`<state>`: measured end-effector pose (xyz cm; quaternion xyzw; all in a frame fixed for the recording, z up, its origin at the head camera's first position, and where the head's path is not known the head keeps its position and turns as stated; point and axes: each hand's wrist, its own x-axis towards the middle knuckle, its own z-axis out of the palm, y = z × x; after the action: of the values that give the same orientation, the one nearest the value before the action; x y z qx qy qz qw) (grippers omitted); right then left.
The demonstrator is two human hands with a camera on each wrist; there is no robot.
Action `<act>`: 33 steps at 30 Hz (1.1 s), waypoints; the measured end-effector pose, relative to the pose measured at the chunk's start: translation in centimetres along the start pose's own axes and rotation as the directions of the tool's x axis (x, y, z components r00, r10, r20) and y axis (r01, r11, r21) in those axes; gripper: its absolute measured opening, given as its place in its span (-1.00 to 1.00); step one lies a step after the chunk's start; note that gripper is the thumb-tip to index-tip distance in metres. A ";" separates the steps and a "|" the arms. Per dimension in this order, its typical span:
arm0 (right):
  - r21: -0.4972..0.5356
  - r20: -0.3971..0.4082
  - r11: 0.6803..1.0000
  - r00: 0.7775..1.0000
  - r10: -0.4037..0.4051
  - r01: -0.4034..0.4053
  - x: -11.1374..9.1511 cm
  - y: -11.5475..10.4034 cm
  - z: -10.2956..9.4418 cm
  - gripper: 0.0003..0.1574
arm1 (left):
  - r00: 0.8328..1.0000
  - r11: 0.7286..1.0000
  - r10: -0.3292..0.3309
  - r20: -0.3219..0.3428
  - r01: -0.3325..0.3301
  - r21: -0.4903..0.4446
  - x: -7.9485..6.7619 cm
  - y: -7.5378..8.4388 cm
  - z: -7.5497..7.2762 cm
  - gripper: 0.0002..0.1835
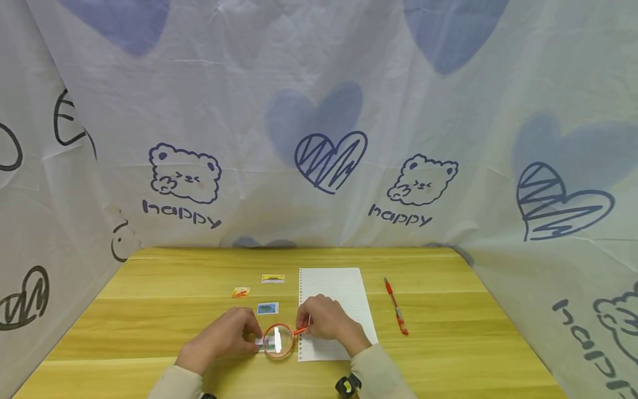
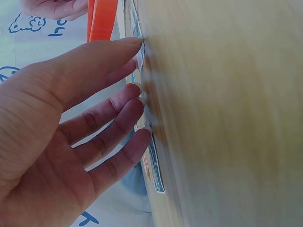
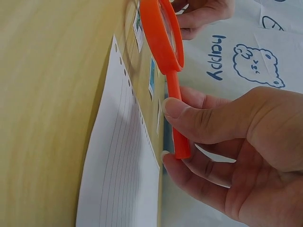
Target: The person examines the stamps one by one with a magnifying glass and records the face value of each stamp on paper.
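My right hand (image 1: 326, 318) pinches the handle of a red-orange magnifying glass (image 3: 173, 85) between thumb and fingers. Its round lens hangs over a small stamp (image 1: 260, 343), close above the table, with a bright white glare on the glass. At that stamp's left end, my left hand (image 1: 233, 332) holds its edge between thumb and index finger. The other left fingers are spread and slightly bent, their tips near the tabletop in the left wrist view. Just beyond lies a blue picture stamp (image 1: 267, 308).
A yellow stamp (image 1: 273, 279) and an orange one (image 1: 241, 292) lie farther back. The lined, hole-edged paper sheet (image 1: 336, 282) sits partly under my right hand. Right of it lies a red pen (image 1: 396, 306). A printed cloth (image 1: 319, 221) hangs behind the wooden table (image 1: 448, 343).
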<state>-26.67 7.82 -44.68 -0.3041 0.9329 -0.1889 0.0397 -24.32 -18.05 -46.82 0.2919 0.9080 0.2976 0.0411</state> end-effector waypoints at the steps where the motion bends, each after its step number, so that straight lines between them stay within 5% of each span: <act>1: -0.001 0.001 1.000 1.000 0.001 -0.001 0.0 0.0 0.0 -0.71 | 1.000 1.000 0.005 -0.003 -0.005 0.002 0.0 0.0 0.0 -0.83; 33: 0.047 -0.022 0.999 1.000 0.015 -0.014 -0.8 0.9 -2.0 -0.76 | 1.000 1.000 -0.023 0.000 0.023 -0.011 -0.2 0.1 -0.2 -0.82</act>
<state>-26.86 9.61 -43.22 -0.2942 0.9307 -0.2140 0.0376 -24.14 -18.20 -46.63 0.2814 0.9097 0.3021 0.0458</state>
